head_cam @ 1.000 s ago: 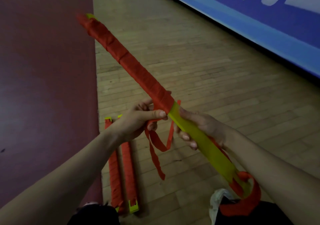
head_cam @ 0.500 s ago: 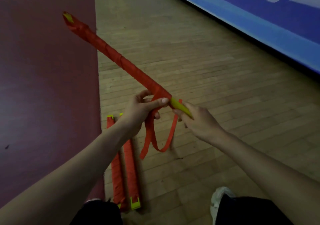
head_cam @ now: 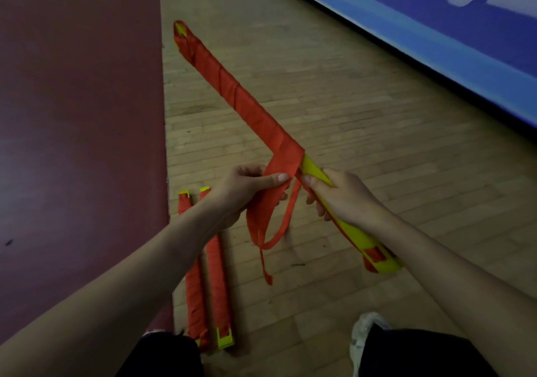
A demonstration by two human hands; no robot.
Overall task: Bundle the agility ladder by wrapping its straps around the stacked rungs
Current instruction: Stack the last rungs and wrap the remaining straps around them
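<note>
A stack of yellow ladder rungs (head_cam: 356, 231) slants from upper left to lower right above the floor. Its far half is wound in red strap (head_cam: 232, 92); the near half shows bare yellow. My right hand (head_cam: 340, 196) grips the bare yellow part just below the wound section. My left hand (head_cam: 247, 188) pinches the flat red strap where it comes off the last turn, pulled down to the left. Loose strap ends (head_cam: 270, 240) hang in a loop below both hands.
Two other bundles wrapped in red (head_cam: 207, 275) lie side by side on the wooden floor (head_cam: 334, 100), next to a dark red mat (head_cam: 78, 129) on the left. A blue banner (head_cam: 436, 28) runs along the upper right. My shoe (head_cam: 366, 330) shows at the bottom.
The stack swung so its far end moved right and its near yellow end came back into view. My left hand drew the strap out flat to the lower left; my right hand slid down the rungs.
</note>
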